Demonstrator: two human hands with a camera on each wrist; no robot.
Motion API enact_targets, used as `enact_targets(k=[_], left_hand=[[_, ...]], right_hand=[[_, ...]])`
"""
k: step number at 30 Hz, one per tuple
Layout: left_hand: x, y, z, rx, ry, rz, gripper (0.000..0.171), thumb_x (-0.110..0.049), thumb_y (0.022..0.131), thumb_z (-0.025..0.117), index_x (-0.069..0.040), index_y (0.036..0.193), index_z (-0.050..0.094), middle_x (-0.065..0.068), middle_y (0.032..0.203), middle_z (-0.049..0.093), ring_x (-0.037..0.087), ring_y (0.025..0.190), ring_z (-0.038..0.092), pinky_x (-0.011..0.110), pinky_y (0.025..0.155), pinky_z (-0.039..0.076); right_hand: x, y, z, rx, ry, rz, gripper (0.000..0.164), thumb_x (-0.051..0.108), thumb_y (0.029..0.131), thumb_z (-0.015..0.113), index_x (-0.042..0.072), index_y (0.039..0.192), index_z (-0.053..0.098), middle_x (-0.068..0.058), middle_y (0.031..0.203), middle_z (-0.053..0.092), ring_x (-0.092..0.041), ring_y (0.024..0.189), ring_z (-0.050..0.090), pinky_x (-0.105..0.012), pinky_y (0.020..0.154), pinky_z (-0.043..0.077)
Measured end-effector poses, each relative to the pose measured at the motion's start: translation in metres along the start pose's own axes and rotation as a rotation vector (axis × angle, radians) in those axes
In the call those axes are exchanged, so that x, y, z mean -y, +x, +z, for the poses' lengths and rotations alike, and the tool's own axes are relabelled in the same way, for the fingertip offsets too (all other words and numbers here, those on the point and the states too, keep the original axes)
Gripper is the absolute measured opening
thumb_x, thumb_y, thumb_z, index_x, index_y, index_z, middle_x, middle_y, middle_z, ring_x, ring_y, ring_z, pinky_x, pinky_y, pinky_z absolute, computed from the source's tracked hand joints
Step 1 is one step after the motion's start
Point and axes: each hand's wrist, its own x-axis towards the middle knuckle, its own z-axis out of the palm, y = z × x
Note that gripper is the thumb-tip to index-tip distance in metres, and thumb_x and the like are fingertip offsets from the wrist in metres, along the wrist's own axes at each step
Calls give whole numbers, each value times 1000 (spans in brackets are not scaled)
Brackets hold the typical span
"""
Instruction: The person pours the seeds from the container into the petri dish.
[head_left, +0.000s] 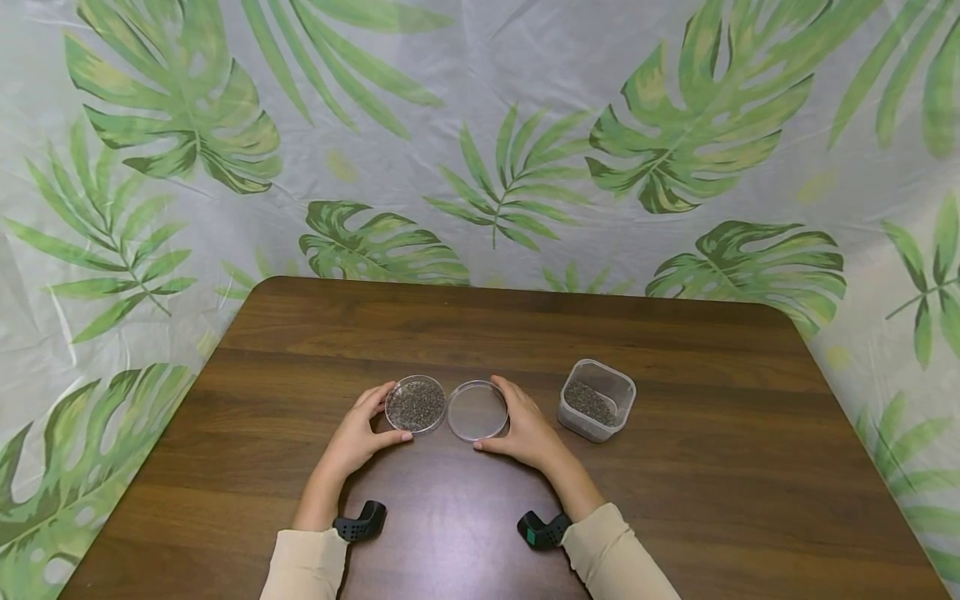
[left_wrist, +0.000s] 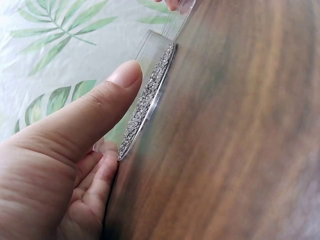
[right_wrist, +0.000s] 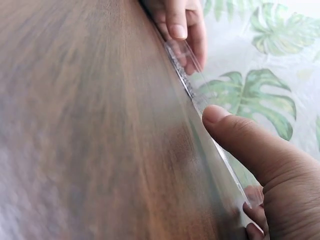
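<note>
Side by side on the brown table lie two clear round petri dishes. The left petri dish (head_left: 417,377) contains a layer of dark grey grains (head_left: 416,405), also seen edge-on in the left wrist view. Around its left side curls my left hand (head_left: 358,435), thumb at the near rim and fingers at the far side. The right petri dish (head_left: 477,412) looks bare inside; whether it is a lid or a base I cannot tell. My right hand (head_left: 529,429) grips it from the right, thumb near and fingers far. The dishes' rims almost meet between my hands.
To the right of my right hand stands a clear square plastic tub (head_left: 582,427), with grey grains heaped toward its left side. A leaf-printed sheet (head_left: 510,183) hangs behind the wooden table (head_left: 712,500). Each wrist wears a black band (head_left: 362,522).
</note>
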Motion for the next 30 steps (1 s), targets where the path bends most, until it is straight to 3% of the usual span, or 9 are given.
enact_targets(k=[30], left_hand=[[0,0,0,4,-5,2,86,-28,65,80,-4,136,37,16,131,39,33,111,47,43,95,37]], right_hand=[[9,0,4,-108,128,-78,101,35,58,84,4,137,30,-8,135,36,-23,120,38,-45,95,36]])
